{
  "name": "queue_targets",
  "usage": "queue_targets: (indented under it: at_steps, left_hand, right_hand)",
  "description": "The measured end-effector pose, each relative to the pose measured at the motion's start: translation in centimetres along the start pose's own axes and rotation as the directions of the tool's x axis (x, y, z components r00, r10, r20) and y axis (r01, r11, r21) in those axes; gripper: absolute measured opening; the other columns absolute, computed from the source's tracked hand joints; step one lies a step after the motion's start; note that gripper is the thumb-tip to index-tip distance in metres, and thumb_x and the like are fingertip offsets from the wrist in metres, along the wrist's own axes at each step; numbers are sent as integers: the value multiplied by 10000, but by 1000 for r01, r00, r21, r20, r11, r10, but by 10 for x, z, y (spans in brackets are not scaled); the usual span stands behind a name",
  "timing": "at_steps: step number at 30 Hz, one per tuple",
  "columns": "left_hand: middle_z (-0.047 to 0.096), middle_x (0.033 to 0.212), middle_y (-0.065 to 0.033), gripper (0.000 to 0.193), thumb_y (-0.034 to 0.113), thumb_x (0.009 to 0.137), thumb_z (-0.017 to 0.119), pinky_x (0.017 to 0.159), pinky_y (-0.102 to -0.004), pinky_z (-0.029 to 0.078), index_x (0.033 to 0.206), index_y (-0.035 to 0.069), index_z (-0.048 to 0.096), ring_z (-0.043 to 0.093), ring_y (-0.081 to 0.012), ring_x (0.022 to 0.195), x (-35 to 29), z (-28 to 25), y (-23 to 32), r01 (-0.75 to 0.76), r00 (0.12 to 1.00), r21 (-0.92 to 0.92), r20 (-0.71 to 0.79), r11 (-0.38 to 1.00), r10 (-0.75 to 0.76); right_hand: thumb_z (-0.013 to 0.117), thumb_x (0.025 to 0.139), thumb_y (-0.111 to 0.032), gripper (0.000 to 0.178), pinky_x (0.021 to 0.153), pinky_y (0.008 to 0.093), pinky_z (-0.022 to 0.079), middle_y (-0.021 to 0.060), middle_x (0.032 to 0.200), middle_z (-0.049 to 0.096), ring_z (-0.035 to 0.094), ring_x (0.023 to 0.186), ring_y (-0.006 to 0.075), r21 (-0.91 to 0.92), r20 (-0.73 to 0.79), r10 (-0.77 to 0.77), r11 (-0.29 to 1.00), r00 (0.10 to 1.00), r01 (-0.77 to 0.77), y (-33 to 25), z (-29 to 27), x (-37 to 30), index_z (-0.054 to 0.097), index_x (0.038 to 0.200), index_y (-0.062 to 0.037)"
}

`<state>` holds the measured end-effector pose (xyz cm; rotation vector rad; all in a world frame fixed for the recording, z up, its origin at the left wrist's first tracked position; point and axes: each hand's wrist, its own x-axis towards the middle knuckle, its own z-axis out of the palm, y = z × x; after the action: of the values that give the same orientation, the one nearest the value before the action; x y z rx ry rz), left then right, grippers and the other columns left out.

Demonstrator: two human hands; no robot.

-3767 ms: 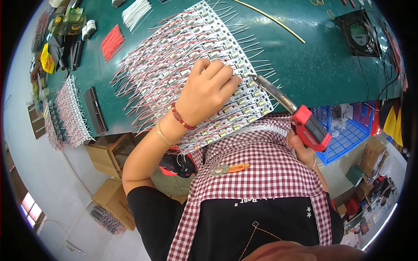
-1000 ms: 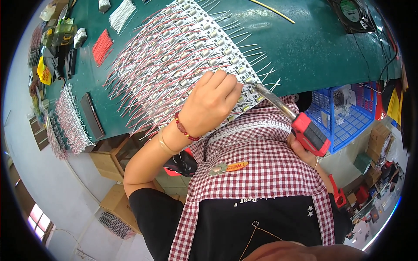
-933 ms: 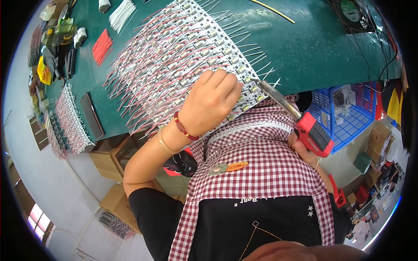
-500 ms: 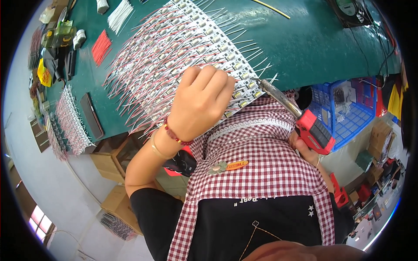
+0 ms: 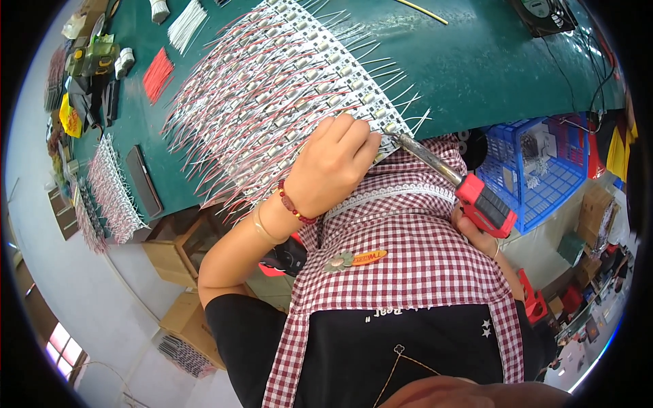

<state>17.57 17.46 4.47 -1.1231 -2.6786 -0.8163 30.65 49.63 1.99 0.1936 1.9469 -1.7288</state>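
Note:
A large panel of white circuit boards (image 5: 360, 83), with rows of small components and many red and white wires, lies on the green table and reaches its near edge. Over the panel's near edge, my left hand (image 5: 335, 158) is closed, its fingers curled down. What its fingertips pinch is hidden behind the knuckles. In my right hand (image 5: 476, 234) is a soldering iron (image 5: 484, 204) with a red and black handle. Its metal tip points left and meets the panel's near right corner, just beside my left fingers.
Bundles of white wires (image 5: 187, 26) and red wires (image 5: 158, 75) lie at the far left. A dark phone-like case (image 5: 144, 180) and another wired panel (image 5: 112, 187) rest near the left edge. A blue basket (image 5: 554, 170) stands below the table at right. A black device (image 5: 542, 15) sits far right.
My left hand has shifted right and slightly nearer along the panel. The soldering iron has moved a little left, bringing its tip closer to my left fingers.

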Motion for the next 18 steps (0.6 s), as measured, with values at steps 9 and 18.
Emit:
queue_targets:
  at_steps: [9,18]
  left_hand:
    - [476,820,-67,231,51,755,611,682,-340,422,980,11,647,511,-226,772,1,-1,1,-2,999,9,43,1000,1]
    - [478,820,-67,239,56,752,605,686,-339,424,983,9,644,516,-222,779,1,-2,2,-20,997,62,72,998,15]
  right_hand:
    - [717,708,-79,142,615,344,466,88,763,632,609,683,249,-156,-19,-51,987,999,47,4,-1,-5,645,815,-21]
    - [717,694,-75,144,620,347,470,88,758,632,609,689,252,-165,1,-94,982,996,93,7,-2,-4,648,811,-26]
